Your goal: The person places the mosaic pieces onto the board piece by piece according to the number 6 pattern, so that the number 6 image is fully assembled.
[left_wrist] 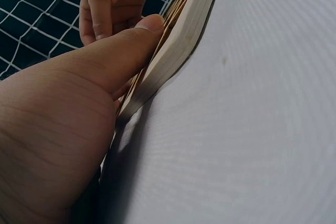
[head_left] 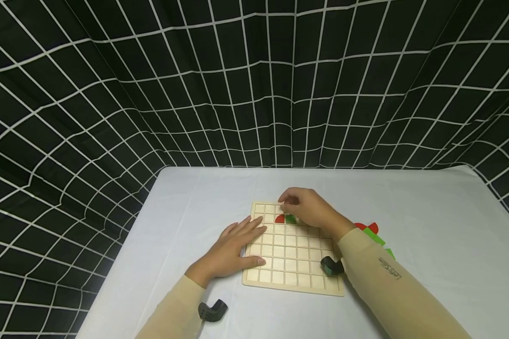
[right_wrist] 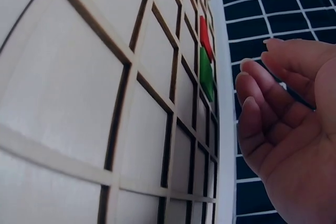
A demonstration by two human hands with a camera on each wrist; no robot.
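A pale wooden grid board (head_left: 279, 264) lies on the white table. My left hand (head_left: 229, 247) rests on its left side, fingers spread and thumb on the lower left squares; in the left wrist view the thumb (left_wrist: 131, 40) lies along the board's edge. Over the far part of the board hovers my right hand (head_left: 307, 205), its fingers loosely bent. The right wrist view shows its thumb and fingers (right_wrist: 254, 74) apart from the board with no piece visible between them. A red rounded piece (head_left: 280, 219) and a dark green piece (head_left: 291, 219) sit side by side in grid squares.
Right of the board, partly behind the right forearm, lie red pieces (head_left: 373, 228) and light green pieces (head_left: 374, 236). Black wrist cameras sit near both sleeves. A black curtain with white grid lines (head_left: 280, 94) hangs behind the table (head_left: 203, 197).
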